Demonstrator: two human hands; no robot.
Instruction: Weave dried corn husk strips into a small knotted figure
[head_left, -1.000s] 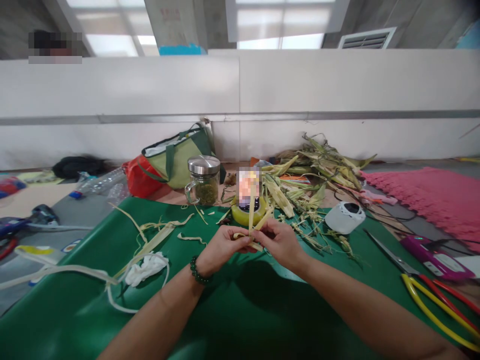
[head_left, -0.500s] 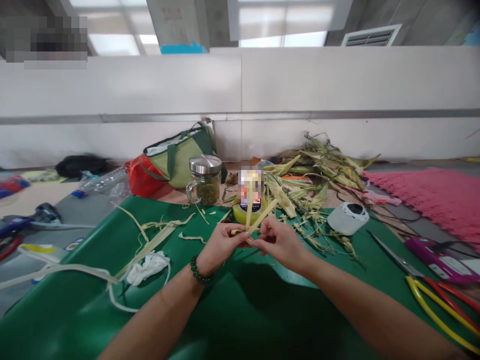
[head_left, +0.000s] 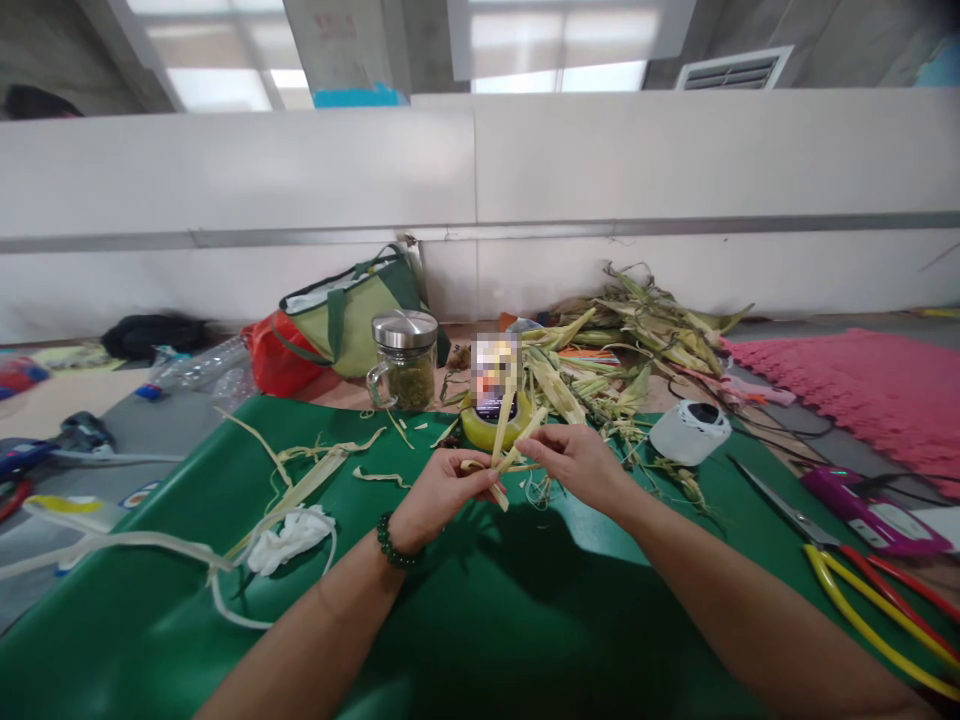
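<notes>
Pale yellow corn husk strips [head_left: 504, 425] cross between my hands above the green mat [head_left: 465, 620]. My left hand [head_left: 450, 490], with a dark green bead bracelet [head_left: 395, 541] at its wrist, pinches the strips where they cross. One strip stands up from that point, and a folded end hangs below the thumb. My right hand [head_left: 574, 462] is closed at the fingertips on a strip slanting up to the right. Just behind the hands, a phone [head_left: 495, 405] leans in a yellow-green round holder [head_left: 480, 432]; its screen is partly blurred.
Loose husks [head_left: 660, 320] are heaped at the back right, near a white roll [head_left: 690, 432]. Long scissors [head_left: 814, 535] lie at right beside a purple device [head_left: 862, 505]. A glass jar [head_left: 405, 365] and a green bag [head_left: 352, 310] stand at the back. White tissue [head_left: 289, 540] lies left.
My right hand has moved slightly up and to the right, away from the left fingers. A folded husk end now shows below my left thumb. The view has shifted slightly.
</notes>
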